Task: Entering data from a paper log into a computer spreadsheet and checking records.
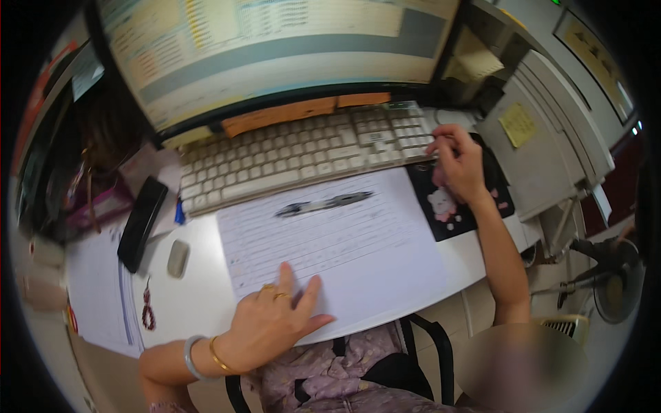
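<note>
My left hand rests on the lower left of a lined, handwritten sheet of paper, its fingers spread and holding nothing. A pen with a grey and clear barrel lies across the upper part of the sheet. At the right end of a white keyboard, my right hand hangs over the number keys with bent fingers; its fingertips touch or nearly touch the keys, and no held thing shows. Beneath that wrist is a black mouse pad with a pink and white cartoon figure.
Behind the keyboard stands a lit monitor. A black oblong case, a small grey oval object, a beaded string and stacked papers lie left. A pale printer-like machine with a yellow note stands right.
</note>
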`<state>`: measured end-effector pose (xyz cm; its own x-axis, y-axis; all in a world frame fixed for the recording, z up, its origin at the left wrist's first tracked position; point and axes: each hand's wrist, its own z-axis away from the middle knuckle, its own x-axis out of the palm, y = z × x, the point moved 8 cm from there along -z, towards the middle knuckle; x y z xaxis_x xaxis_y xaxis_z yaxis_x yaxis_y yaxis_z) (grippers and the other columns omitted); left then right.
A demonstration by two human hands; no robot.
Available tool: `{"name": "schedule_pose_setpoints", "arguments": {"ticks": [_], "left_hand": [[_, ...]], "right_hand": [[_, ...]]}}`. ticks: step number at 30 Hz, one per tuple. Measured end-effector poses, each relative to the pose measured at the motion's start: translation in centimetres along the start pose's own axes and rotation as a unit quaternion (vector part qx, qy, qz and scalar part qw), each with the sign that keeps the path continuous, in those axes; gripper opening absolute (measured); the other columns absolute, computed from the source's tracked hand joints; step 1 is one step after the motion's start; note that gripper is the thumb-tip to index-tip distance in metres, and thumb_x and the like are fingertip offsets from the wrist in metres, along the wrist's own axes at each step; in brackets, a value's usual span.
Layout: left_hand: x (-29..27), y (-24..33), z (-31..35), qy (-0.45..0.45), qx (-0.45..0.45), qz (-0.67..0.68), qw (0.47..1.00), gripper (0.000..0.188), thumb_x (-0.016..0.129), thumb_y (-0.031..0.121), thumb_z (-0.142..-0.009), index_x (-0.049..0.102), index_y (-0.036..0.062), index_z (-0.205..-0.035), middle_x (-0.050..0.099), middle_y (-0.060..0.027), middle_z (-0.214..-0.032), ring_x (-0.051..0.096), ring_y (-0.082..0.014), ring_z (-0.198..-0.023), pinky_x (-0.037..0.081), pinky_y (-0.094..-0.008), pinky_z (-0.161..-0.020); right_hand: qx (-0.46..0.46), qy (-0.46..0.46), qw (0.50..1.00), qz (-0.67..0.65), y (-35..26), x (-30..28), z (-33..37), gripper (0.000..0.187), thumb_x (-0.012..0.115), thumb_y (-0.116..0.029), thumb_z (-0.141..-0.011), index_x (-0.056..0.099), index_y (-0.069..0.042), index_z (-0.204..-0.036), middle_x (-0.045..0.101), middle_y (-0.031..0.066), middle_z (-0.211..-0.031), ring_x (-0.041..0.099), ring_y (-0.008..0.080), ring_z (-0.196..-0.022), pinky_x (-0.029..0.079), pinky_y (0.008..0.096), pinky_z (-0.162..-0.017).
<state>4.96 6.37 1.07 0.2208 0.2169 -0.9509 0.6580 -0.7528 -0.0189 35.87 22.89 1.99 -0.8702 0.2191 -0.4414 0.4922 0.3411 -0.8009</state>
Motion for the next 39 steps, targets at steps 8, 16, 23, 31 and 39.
{"name": "schedule_pose_setpoints", "arguments": {"ticks": [8,16,23,31,39], "left_hand": [[0.1,0.2,-0.4,-0.013,0.001,-0.031,0.999,0.055,0.073,0.056,-0.078,0.07,0.0117,-0.112,0.066,-0.0309,-0.103,0.057,-0.0188,-0.049,0.045,-0.0256,-0.043],[0.1,0.2,-0.5,-0.007,0.006,-0.025,1.0,0.056,0.071,0.056,-0.08,0.07,0.0106,-0.112,0.066,-0.0317,-0.102,0.057,-0.0182,-0.051,0.045,-0.0253,-0.043],[0.1,0.0,-0.4,-0.009,0.0,-0.025,1.0,0.055,0.073,0.056,-0.079,0.071,0.0123,-0.112,0.066,-0.0311,-0.103,0.057,-0.0176,-0.051,0.045,-0.0246,-0.043],[0.1,0.1,-0.4,-0.02,0.005,-0.015,1.0,0.055,0.067,0.055,-0.084,0.07,0.0079,-0.113,0.065,-0.0348,-0.102,0.06,-0.0201,-0.053,0.047,-0.0251,-0.045],[0.1,0.1,-0.1,-0.008,0.001,-0.023,1.0,0.055,0.065,0.055,-0.085,0.069,0.0088,-0.114,0.064,-0.0345,-0.104,0.061,-0.0193,-0.054,0.048,-0.0249,-0.045]], "right_hand": [[-0.117,-0.055,0.979,0.158,-1.9,0.9,0.3,0.013,0.053,-0.008,-0.09,0.062,-0.001,-0.098,0.063,0.0099,-0.097,0.063,0.0217,-0.083,0.05,0.0313,-0.075],[-0.104,0.023,0.978,0.179,-0.6,-0.4,-0.9,0.015,0.051,-0.009,-0.091,0.059,-0.002,-0.102,0.065,0.0089,-0.099,0.059,0.027,-0.098,0.045,0.0356,-0.086],[-0.161,-0.013,0.949,0.273,-2.9,1.1,-0.1,0.014,0.052,-0.01,-0.09,0.06,-0.004,-0.099,0.067,0.0071,-0.096,0.057,0.0296,-0.098,0.04,0.0394,-0.093],[-0.171,0.015,0.923,0.345,-3.1,0.2,-0.5,0.012,0.05,-0.01,-0.09,0.059,-0.004,-0.094,0.067,0.0043,-0.088,0.058,0.0277,-0.094,0.04,0.0392,-0.094],[-0.153,-0.055,0.953,0.256,-2.4,2.1,-0.9,0.034,0.056,-0.016,-0.092,0.051,-0.005,-0.123,0.059,0.0134,-0.118,0.054,0.0307,-0.114,0.037,0.0397,-0.101]]}}
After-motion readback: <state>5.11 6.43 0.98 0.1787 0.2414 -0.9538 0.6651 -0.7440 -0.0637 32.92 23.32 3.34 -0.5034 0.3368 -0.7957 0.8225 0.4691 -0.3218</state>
